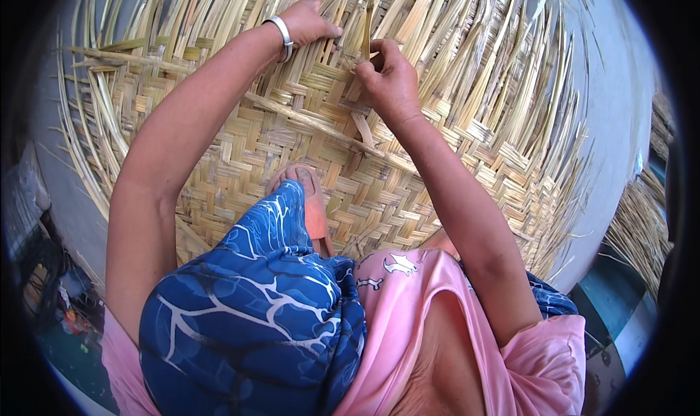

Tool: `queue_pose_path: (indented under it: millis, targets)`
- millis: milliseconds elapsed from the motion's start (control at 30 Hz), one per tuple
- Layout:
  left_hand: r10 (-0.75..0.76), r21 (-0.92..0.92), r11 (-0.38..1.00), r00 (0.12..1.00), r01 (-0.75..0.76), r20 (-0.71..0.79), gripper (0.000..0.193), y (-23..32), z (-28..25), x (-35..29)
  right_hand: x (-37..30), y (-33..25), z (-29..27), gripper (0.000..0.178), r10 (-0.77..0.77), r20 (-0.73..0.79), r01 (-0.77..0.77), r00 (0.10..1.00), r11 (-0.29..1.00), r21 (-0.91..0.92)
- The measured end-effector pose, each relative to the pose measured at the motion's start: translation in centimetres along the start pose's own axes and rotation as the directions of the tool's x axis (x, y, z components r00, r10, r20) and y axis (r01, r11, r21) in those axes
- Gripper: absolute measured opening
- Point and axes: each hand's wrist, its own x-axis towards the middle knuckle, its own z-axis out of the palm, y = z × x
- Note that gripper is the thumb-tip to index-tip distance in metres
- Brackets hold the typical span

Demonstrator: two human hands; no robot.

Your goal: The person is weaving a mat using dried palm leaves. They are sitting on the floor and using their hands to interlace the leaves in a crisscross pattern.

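A large mat (240, 157) of flat, yellowish split-reed strips lies in front of me, its lower part tightly woven in a slanting pattern. Loose strip ends fan out along its far side. My right hand (394, 84) is closed, thumb and forefinger pinching an upright greenish-brown reed strip (370, 15) near the mat's middle. Just to its left, my left hand (310, 24) is bent over the loose strips, its thumb stretched to the right. Strips run between its thumb and forefinger; its other fingers are mostly hidden. A silver bracelet (281, 35) circles that wrist.
My sandalled foot (310, 193) rests on the mat, close to my knee in blue patterned cloth (248, 306). Pale grey floor (620, 73) borders the mat. A bundle of dry stalks (642, 230) lies at the right, and assorted clutter (69, 299) at the lower left.
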Motion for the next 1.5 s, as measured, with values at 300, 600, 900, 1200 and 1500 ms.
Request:
queue_pose_path:
  millis: [300,600,900,1200,1500]
  targets:
    - [-0.079,-0.299,0.948,0.990,0.112,0.120,0.040,1.5,-0.4,-1.8,0.1,0.4,0.9,0.032,0.045,-0.022,-0.042,0.999,0.988,0.152]
    - [0.002,-0.406,0.908,0.968,0.102,0.249,0.040,0.7,-1.0,-2.2,1.0,0.0,0.0,0.035,-0.148,0.240,0.177,0.959,0.978,-0.107]
    - [0.160,-0.599,0.774,0.978,-0.206,-0.131,0.051,-1.7,-2.7,-3.7,2.9,0.7,-0.8,0.037,-0.002,0.425,0.022,0.905,0.999,-0.042]
    - [0.188,-0.810,0.499,0.951,-0.308,-0.245,0.023,-2.9,-3.8,-6.2,2.2,1.1,0.0,0.025,-0.039,0.324,0.071,0.945,0.994,-0.085]
    - [0.196,-0.858,0.514,0.971,0.016,0.135,0.026,-1.0,-6.7,-6.3,1.1,-1.0,0.2,0.013,-0.259,0.224,0.335,0.939,0.831,-0.444]
